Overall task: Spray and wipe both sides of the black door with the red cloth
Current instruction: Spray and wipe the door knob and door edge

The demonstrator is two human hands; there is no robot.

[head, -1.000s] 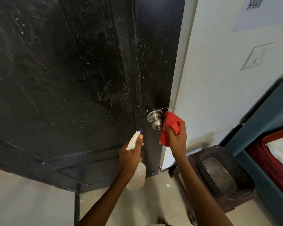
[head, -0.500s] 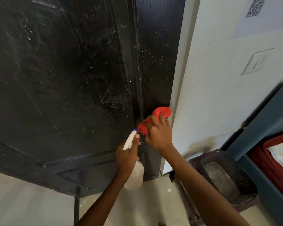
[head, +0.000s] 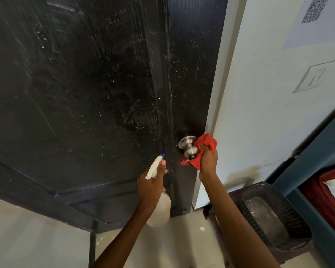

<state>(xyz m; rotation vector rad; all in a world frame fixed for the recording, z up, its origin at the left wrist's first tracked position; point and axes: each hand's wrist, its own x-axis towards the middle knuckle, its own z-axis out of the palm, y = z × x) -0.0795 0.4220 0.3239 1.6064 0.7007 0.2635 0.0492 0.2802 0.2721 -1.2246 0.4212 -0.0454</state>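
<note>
The black door [head: 85,84] fills the left and centre, speckled with white spray droplets and streaks. A silver round knob [head: 189,147] sticks out near its right edge. My right hand [head: 208,161] grips the bunched red cloth [head: 205,145] against the door edge just right of the knob. My left hand [head: 153,182] holds a white spray bottle [head: 160,206] by the neck, its blue-tipped nozzle pointing up at the door just left of the knob.
A pale wall [head: 259,93] with a light switch [head: 313,78] and a QR code sheet [head: 315,10] stands right of the door. A dark ribbed basket [head: 290,215] sits on the floor at lower right, beside blue furniture [head: 321,151]. Pale floor tiles [head: 37,238] lie below.
My right hand with the red cloth wiped left over the knob, then moved back right; the knob shows again. The left hand and spray bottle barely moved.
</note>
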